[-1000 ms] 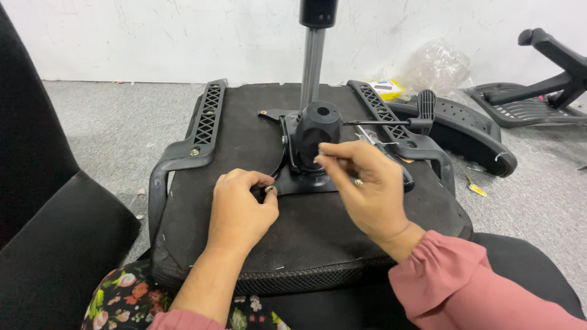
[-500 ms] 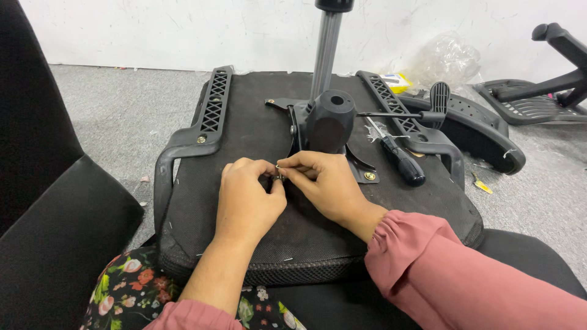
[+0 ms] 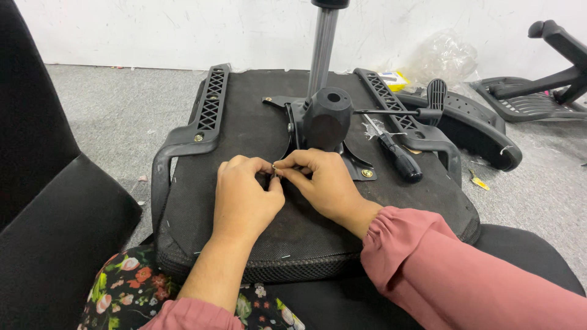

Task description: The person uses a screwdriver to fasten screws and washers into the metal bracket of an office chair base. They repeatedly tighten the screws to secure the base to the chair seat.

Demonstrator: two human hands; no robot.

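Note:
An upturned black office chair seat point(image 3: 244, 116) lies across my lap, its black tilt mechanism point(image 3: 327, 119) and grey gas cylinder point(image 3: 322, 49) sticking up from the middle. My left hand point(image 3: 244, 195) and my right hand point(image 3: 318, 180) meet just in front of the mechanism, fingertips pinched together on a small metal fastener point(image 3: 274, 173). Most of that small part is hidden by my fingers. A black-handled screwdriver point(image 3: 394, 153) lies on the seat to the right of my right hand.
Black armrest brackets run along the seat's left point(image 3: 205, 116) and right point(image 3: 403, 116) sides. A black chair back point(image 3: 43, 201) stands at my left. More black chair parts point(image 3: 538, 91) and a clear plastic bag point(image 3: 440, 58) lie on the grey carpet at right.
My right hand came down from the mechanism to join my left hand near the seat's middle. The screwdriver now lies uncovered on the seat. The view has shifted slightly.

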